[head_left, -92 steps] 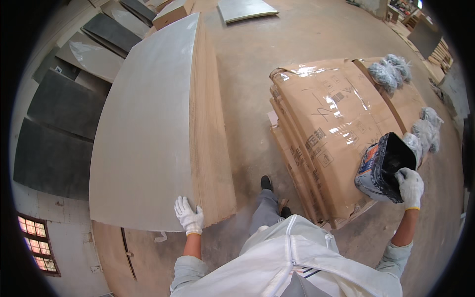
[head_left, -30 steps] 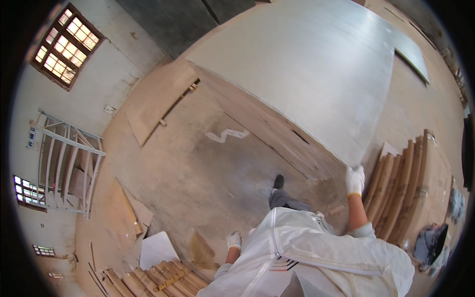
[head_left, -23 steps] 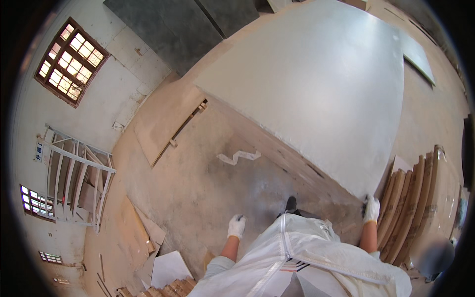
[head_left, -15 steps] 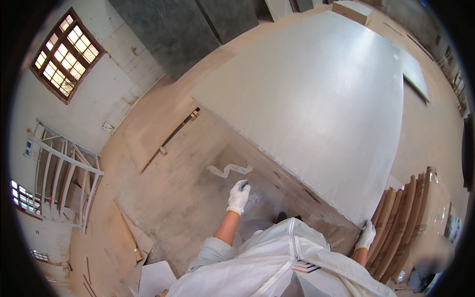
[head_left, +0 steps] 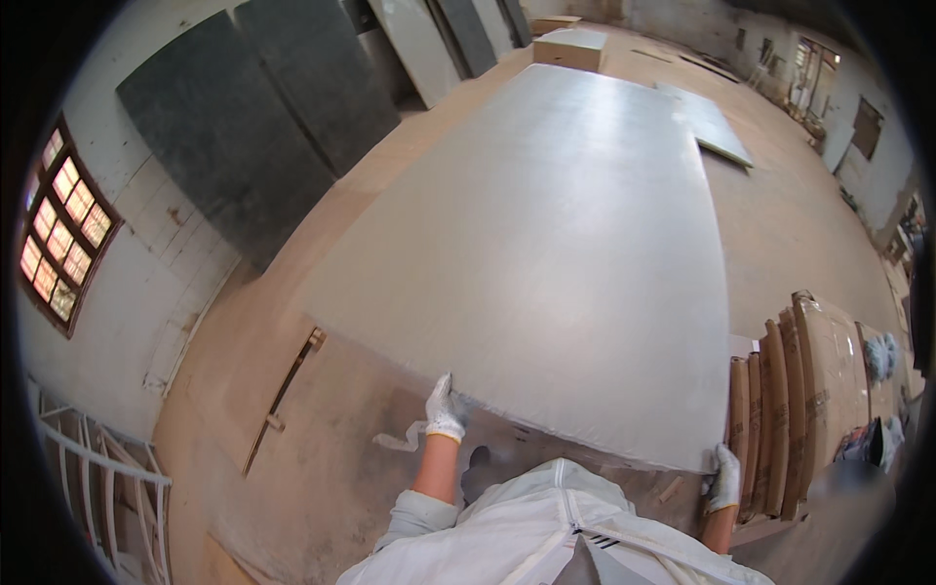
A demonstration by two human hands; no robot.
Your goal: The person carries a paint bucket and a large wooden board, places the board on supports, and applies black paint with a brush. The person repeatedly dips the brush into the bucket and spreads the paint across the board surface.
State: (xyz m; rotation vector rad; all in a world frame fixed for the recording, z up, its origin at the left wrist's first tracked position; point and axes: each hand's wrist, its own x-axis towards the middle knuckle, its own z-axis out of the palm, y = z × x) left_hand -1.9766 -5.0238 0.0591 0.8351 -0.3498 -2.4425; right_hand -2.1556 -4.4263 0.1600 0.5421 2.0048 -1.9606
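Observation:
A large pale grey panel (head_left: 556, 283) with a smooth, shiny face stretches away in front of me. My left hand (head_left: 446, 409), in a white work glove with a yellow cuff, is closed on its near edge, left of my body. At the panel's near right corner my right hand (head_left: 723, 478), gloved the same way, grips the edge from the side. The undersides of both grips are hidden. A crumpled pale strip (head_left: 400, 439) lies on the floor just left of my left hand.
Flattened cardboard cartons (head_left: 780, 409) stand close by my right hand. Dark panels (head_left: 263, 117) lean on the left wall. A smaller pale panel (head_left: 717, 127) lies beyond the large one's right edge. Wood strips (head_left: 283, 400) lie on the left floor, near a white metal frame (head_left: 107, 478).
My left hand has moved from free air onto the panel's near edge. The right hand stays at the corner. The view has turned, bringing the panel squarely in front.

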